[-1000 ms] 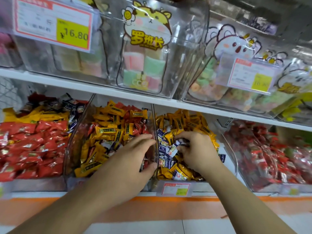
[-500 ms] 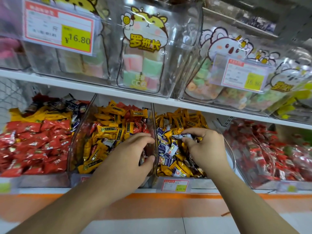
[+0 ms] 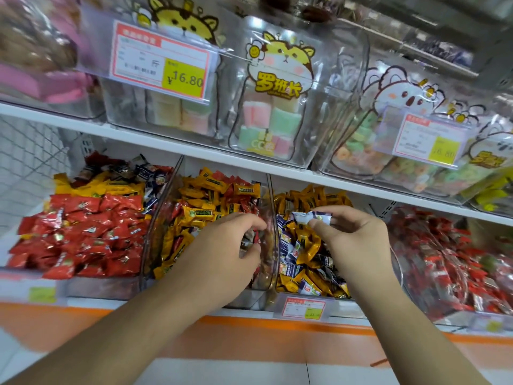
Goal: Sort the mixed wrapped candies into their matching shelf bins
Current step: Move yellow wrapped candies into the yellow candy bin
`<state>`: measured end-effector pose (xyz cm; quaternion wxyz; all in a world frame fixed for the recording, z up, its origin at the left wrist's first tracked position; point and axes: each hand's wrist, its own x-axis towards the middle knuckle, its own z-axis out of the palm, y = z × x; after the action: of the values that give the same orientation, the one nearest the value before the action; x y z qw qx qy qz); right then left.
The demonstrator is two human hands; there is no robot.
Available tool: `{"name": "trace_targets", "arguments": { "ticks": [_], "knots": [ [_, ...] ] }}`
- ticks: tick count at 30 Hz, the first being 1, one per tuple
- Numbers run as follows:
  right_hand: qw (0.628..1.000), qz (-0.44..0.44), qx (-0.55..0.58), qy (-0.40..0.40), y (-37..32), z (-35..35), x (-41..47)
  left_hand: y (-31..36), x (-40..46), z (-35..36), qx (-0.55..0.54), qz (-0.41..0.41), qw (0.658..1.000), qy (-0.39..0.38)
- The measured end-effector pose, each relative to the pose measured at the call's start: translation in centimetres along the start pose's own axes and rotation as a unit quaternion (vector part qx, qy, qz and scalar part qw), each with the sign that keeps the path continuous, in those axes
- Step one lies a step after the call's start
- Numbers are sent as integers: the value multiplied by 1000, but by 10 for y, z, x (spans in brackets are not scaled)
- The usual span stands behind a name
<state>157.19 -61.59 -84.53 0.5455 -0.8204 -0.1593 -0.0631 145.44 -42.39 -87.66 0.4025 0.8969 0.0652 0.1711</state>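
Pinching a white-and-blue wrapped candy between thumb and fingertips, the right hand holds it just above the gold-and-blue bin, at about one o'clock from the middle of the view. The left hand sits at about nine o'clock from it, fingers curled narrow over the right edge of the yellow-and-red bin; whether it grips a sweet there I cannot tell, since its own fingers hide what is under them.

The grip on the lifted candy looks slight, only on the crinkled wrapper. My judgement is that it could slip out and fall back among the many like it in the same bin, or drop over the clear divider into the wrong heap. Similar blue-and-white wrappers lie at the back of the red bin, at about ten o'clock, so that seems the likely home; the way there crosses the left arm and the yellow-and-red bin, and a loose drop en route would only mix things further.

Both bins are piled high, so a forearm brushing the front could push sweets over the lip onto the orange ledge at six o'clock.
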Motion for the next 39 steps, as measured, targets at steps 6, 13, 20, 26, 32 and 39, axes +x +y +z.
{"name": "trace_targets", "arguments": {
  "ticks": [6,13,20,26,32,39],
  "knots": [
    [988,-50,42,-142,-45,32,-31,5,2,-25,-164,-64,984,24],
    [982,-91,-55,-156,-39,49,-32,-21,-1,-55,18,-74,990,115],
    [985,-58,-141,-76,-10,23,-1,-15,-4,-41,77,-23,996,33],
    [957,-57,-258,-117,13,21,17,-8,0,-5,75,42,994,-66],
    [948,-100,-275,-124,31,40,51,-9,0,17,93,56,990,-95],
    [914,-115,-335,-198,58,52,63,-11,3,23,106,66,990,-63]
  ]
}}
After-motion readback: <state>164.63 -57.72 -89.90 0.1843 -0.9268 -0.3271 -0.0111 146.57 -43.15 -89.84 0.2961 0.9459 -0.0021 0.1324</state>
